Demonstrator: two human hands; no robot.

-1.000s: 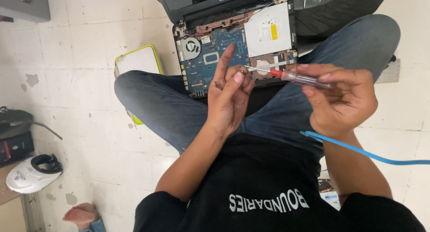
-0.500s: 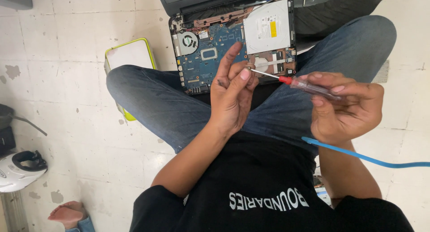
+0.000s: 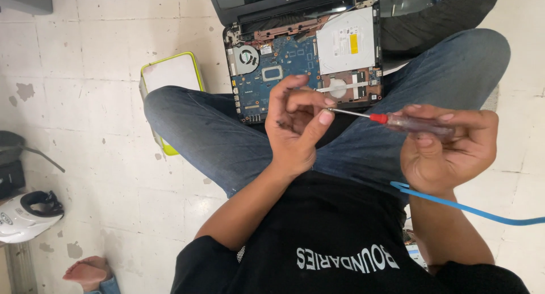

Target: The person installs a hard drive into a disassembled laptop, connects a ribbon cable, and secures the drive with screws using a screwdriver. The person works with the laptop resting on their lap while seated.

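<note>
Right hand (image 3: 448, 149) grips the screwdriver (image 3: 392, 121) lying level, tip pointing left, seemingly touching pinched left hand (image 3: 295, 126).

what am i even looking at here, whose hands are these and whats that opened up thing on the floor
The picture comes from a camera worn on a person's head, looking down at their own lap and hands. They sit cross-legged on a tiled floor.

The right hand holds a screwdriver with a clear handle and red collar. The left hand pinches at the screwdriver's metal tip; whether something tiny sits between the fingers is too small to tell.

Beyond the knees lies an opened laptop: its blue circuit board, round fan and silver disc drive are exposed. A white tray with a yellow-green rim lies partly under the leg, and a blue cable runs off to the right.
</note>
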